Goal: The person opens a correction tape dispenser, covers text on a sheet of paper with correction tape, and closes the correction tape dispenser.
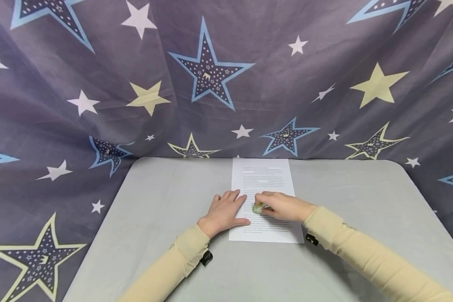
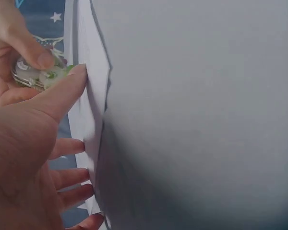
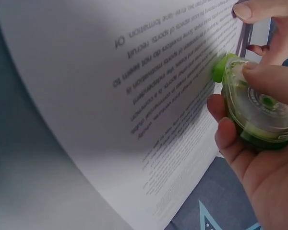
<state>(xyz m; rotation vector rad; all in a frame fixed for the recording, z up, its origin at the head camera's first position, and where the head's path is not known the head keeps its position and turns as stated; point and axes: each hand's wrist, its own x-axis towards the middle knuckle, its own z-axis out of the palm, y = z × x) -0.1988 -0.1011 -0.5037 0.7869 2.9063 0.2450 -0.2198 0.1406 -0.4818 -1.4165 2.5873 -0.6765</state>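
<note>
A printed sheet of paper (image 1: 262, 163) lies on the table, its far end near the back edge. My right hand (image 1: 285, 206) grips a correction tape dispenser (image 3: 261, 112) with a clear case and green parts, thumb on one side and fingers on the other. Its green tip (image 3: 221, 68) is right at the lines of print in the right wrist view. My left hand (image 1: 223, 212) rests with spread fingers on the sheet's left side, thumb pointing toward the dispenser. Short white gaps interrupt some text lines higher on the page.
The grey table (image 1: 166, 184) extends to both sides of the sheet. Behind it hangs a dark curtain (image 1: 219, 126) with a star pattern, which also runs down the left and right sides. Each sleeve carries a small black device (image 1: 206, 257) near the wrist.
</note>
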